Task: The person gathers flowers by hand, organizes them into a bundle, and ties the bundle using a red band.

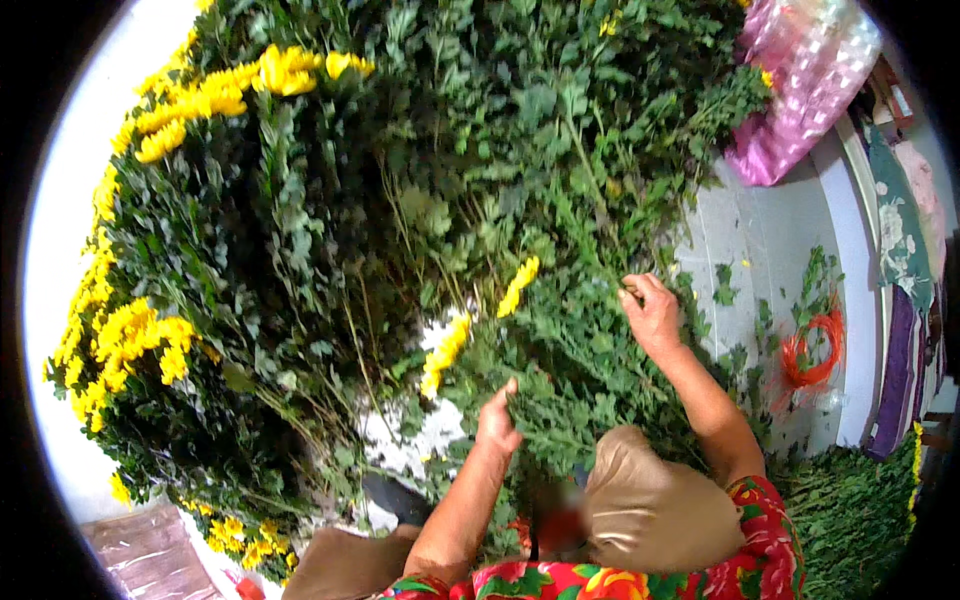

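Note:
My right hand point(652, 312) is closed in a pinch at the leafy end of a green chrysanthemum stem point(590, 180), over the right side of the pile. Lower and to the left, my left hand point(497, 420) touches a leafy bunch of chrysanthemums point(560, 350) lying before my knees. Its thumb points up, while its fingers are hidden by the hand and the leaves. Two rows of yellow flower heads, one upper point(518, 287) and one lower point(445, 355), show just beyond my left hand.
A large heap of chrysanthemums point(290, 220) fills the left and far side, yellow blooms along its left edge. To the right, a coil of orange-red twine point(815, 348) lies on the grey floor point(740, 230) among loose leaves. A pink checked cloth point(800, 90) is at far right.

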Tool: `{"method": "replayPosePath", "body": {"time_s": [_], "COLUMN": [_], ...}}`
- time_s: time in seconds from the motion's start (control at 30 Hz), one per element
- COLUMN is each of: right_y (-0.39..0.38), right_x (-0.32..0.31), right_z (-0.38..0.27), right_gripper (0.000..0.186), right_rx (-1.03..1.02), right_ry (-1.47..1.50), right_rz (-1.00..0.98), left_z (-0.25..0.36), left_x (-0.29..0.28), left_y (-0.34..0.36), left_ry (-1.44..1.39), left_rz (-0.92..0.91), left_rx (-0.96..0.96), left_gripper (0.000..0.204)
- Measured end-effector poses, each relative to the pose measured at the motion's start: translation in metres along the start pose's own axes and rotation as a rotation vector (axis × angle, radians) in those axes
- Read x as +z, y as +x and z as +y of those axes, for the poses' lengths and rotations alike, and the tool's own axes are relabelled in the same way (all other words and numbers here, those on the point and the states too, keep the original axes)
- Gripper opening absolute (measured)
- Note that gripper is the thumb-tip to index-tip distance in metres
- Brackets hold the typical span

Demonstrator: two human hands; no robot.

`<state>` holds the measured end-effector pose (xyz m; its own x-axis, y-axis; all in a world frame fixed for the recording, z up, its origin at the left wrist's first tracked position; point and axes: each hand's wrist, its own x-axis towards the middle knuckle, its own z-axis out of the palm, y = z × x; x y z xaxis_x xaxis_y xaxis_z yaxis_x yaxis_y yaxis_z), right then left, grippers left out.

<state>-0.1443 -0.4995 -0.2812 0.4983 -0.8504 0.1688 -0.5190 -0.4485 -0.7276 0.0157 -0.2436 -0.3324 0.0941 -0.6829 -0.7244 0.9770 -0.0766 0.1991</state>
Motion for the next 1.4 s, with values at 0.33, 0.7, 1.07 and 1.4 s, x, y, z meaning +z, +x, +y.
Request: {"method": "replayPosePath", "body": {"time_s": [0.33,0.7,1.07,1.4], "right_y": [0.154,0.053,-0.138,-0.150], "right_x": [0.028,-0.079,-0.045,-0.048], "right_z": [-0.032,-0.058,0.021,0.028], "right_gripper": [0.061,0.029,0.028,0.055], "right_rx": [0.187,-0.211,-0.026,-0.512], "right_ry": [0.150,0.125,-0.086,-0.218], "right_rz": [-0.032,0.333,-0.052,-0.449], "left_z": [0.008,0.008,0.030,0.024], "left_x": [0.007,0.001,0.020,0.013], "left_y": [-0.004,-0.002,0.002,0.024], "left_ry": [0.079,0.027,-0.043,-0.122], "left_rz": [0.007,0.037,-0.243,-0.083], "left_rx": [-0.012,0.030,0.117,0.066], "left_gripper": [0.048,0.045,0.059,0.030]}}
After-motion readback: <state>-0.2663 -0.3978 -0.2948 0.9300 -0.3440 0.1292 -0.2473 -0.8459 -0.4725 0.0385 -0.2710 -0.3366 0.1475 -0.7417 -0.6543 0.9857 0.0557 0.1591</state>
